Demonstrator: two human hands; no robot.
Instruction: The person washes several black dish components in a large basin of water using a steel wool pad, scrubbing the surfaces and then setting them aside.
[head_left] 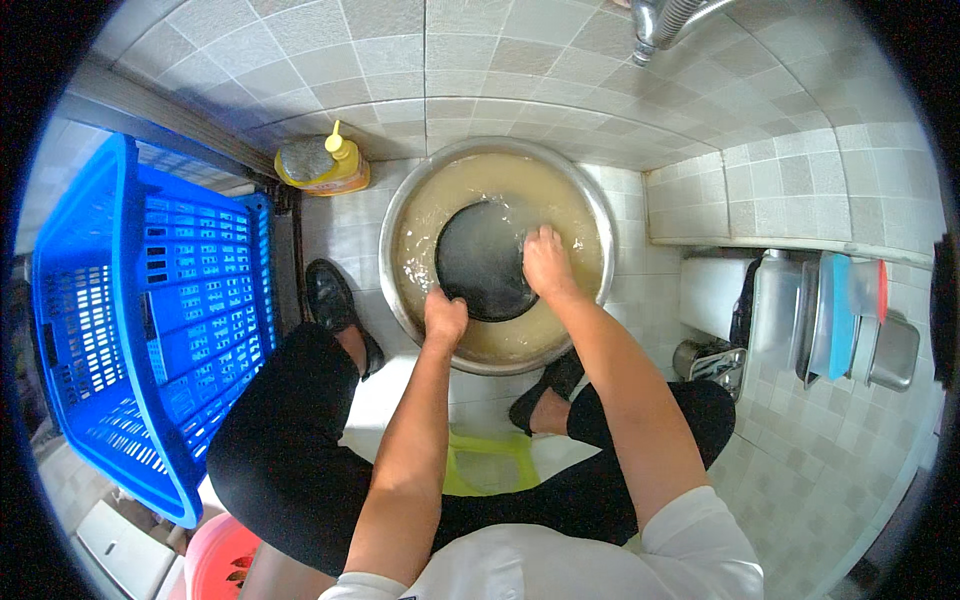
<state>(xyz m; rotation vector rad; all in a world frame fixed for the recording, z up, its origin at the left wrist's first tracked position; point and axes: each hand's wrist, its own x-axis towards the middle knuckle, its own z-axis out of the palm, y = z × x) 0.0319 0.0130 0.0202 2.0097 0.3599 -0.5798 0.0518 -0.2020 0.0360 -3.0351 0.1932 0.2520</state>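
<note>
A large metal basin [393, 215] holds cloudy, pale brown water. In it sits a round black pan-like dish [482, 262], partly covered by the water. My left hand [445, 318] grips the dish's near left rim, thumb over the edge. At the dish's right edge is my right hand [546, 262], its fingers curled closed; whatever lies under them is hidden.
A blue plastic crate [190, 290] stands on the left. Behind my left foot is a yellow bottle [335, 175] with a pump top. Trays and boards [835, 315] stand upright at the right. A metal tap [648, 40] hangs above; a green stool [490, 460] is below me.
</note>
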